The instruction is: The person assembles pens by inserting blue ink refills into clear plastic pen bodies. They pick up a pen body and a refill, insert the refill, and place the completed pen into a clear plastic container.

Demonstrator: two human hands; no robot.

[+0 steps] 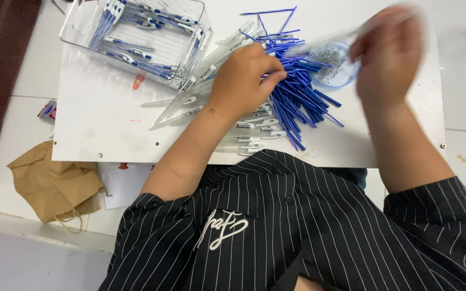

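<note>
Blue refills [297,99] lie in a loose heap on the white board [98,124], just in front of the person's chest, most of them with their long axes running from the near side up toward the far right, a few crossing at other angles. The left hand [244,81] rests on the left edge of this heap, fingers curled and pressed together over some refills; whether it actually pinches one I cannot tell, since the fingertips are tucked under. It is the nearer hand to the heap. To the left of the heap and partly under that hand lie clear pen barrels [211,97], their long axes slanting in much the same direction. Just beyond the heap's far right edge sits a small clear dish [333,67] of tiny grey parts. The right hand [389,51] hangs above and right of that dish, blurred, fingers drawn together on what looks like a clear barrel, though the blur hides the grip. Well left of the heap stands a clear bin [136,37] of assembled pens. A brown paper bag [49,183] lies off the board, far left.
</note>
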